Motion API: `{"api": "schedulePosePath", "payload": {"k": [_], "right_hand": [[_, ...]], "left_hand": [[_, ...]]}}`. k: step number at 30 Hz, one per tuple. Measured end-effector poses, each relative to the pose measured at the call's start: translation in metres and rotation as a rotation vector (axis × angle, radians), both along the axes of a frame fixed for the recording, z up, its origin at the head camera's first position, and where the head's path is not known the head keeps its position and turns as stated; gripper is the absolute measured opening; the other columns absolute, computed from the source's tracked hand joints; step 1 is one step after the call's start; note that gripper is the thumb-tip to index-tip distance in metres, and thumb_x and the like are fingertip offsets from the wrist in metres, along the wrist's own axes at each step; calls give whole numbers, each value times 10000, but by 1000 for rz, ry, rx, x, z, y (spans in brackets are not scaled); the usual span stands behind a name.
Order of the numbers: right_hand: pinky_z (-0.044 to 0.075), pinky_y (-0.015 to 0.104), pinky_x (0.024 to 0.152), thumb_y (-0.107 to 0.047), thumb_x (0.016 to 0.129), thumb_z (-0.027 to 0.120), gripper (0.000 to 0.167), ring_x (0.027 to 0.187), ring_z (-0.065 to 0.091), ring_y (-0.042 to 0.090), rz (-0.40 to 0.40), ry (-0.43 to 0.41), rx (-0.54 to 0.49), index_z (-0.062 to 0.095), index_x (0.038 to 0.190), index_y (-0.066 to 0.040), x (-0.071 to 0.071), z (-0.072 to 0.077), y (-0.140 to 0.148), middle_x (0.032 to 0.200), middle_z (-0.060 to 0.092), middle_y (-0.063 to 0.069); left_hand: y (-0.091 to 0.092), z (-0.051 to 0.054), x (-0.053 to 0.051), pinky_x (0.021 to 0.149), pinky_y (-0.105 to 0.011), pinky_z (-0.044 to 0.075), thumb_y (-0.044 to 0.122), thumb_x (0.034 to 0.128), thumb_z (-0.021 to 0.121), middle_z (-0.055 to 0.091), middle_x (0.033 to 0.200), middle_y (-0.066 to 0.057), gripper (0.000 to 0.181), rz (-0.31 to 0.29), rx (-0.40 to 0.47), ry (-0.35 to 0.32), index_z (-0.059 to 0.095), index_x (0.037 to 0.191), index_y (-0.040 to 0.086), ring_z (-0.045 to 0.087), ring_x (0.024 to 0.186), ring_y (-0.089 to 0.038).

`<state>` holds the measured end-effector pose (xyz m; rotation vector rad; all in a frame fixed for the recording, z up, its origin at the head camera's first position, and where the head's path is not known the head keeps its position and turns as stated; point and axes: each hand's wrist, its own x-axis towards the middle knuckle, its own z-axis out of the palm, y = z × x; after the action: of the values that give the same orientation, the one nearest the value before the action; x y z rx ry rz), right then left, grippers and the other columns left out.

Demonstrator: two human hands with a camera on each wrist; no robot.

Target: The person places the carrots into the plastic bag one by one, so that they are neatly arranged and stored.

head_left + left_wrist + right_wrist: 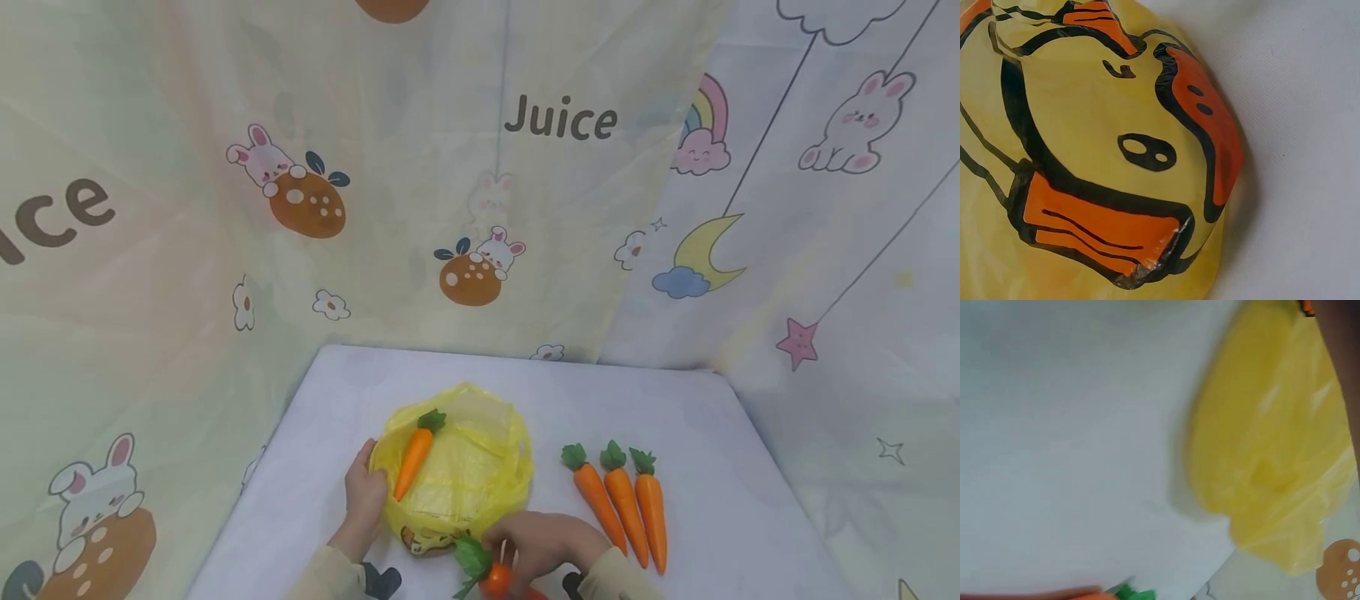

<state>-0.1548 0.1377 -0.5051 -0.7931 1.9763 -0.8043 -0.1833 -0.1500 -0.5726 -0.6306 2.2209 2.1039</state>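
Three carrots (628, 518) are laid side by side toward the right edge of the white counter (727, 467), their leafy tops pointed at the far edge. To their left a yellow bag (519, 471) is set with its mouth open, and a bagged carrot (414, 463) is tilted along its left inner wall. The bag's left rim is pinched by the grip of the left hand (366, 490). Toward the counter's near side, just in front of the bag, a held carrot (496, 581) is clasped in the grip of the right hand (542, 537), its body partly hidden. Beyond the far edge, a patterned curtain (405, 187) is hung.
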Motion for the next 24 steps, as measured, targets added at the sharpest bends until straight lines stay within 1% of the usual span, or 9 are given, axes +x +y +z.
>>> {"api": "schedulePosePath", "payload": {"k": [3,6,9,13,15,17,19,21,24], "right_hand": [[550,202,722,-58,761,807,264,838,635,16,59,-11,-64,705,965,-192,-7,3,-13,906,672,-155],[557,199,733,-50,766,812,284,843,650,24,90,-42,-121,709,996,-182,-14,7,-24,925,683,-153],[564,207,765,-36,758,808,294,840,655,33,119,-79,-190,697,1006,-149,-20,12,-32,937,680,-145],[583,283,858,-35,766,796,337,865,662,47,156,-121,-298,695,1082,-96,-28,19,-39,992,689,-130],[583,316,894,-50,781,802,370,896,669,52,161,-131,-340,692,1132,-86,-32,22,-41,1038,697,-124],[573,333,927,-62,792,802,397,951,681,70,147,-148,-375,683,1170,-75,-36,26,-43,1090,702,-113],[561,327,952,-72,796,797,435,1018,683,96,112,-179,-405,674,1213,-60,-39,28,-43,1144,707,-93],[553,334,969,-60,806,775,463,1081,680,143,57,-228,-438,653,1252,-34,-42,29,-43,1193,706,-53],[570,387,949,-38,822,737,483,1119,675,208,-43,-310,-480,615,1288,-6,-45,29,-43,1233,698,17]], "left_hand": [[-1,-1,1,1211,-554,196,-81,941,319,153,1664,-200,693,2,-3,-1,148,1607,6,151,1512,-406],[-1,-1,1,1216,-548,191,-84,934,323,161,1664,-195,696,8,-7,-2,163,1605,6,148,1514,-401],[-1,-2,2,1215,-553,189,-89,926,328,170,1660,-201,698,13,-7,6,177,1601,1,150,1511,-408],[-1,-2,3,1212,-553,211,-90,921,334,179,1656,-206,701,14,-9,13,186,1600,0,178,1502,-410],[-1,-2,3,1211,-553,215,-91,923,335,177,1656,-207,703,13,-11,9,181,1602,4,183,1501,-410],[-2,-2,3,1212,-557,205,-93,921,336,172,1656,-211,708,14,-11,8,177,1604,6,175,1502,-414],[-3,-2,3,1212,-566,192,-100,913,335,172,1652,-224,711,14,-16,14,177,1600,-5,166,1502,-425],[-3,-3,2,1216,-562,177,-101,906,339,174,1651,-225,714,13,-18,21,183,1597,-13,153,1506,-422],[-3,-5,2,1216,-561,177,-97,900,342,181,1649,-228,712,13,-25,23,190,1592,-23,156,1505,-421]]}}
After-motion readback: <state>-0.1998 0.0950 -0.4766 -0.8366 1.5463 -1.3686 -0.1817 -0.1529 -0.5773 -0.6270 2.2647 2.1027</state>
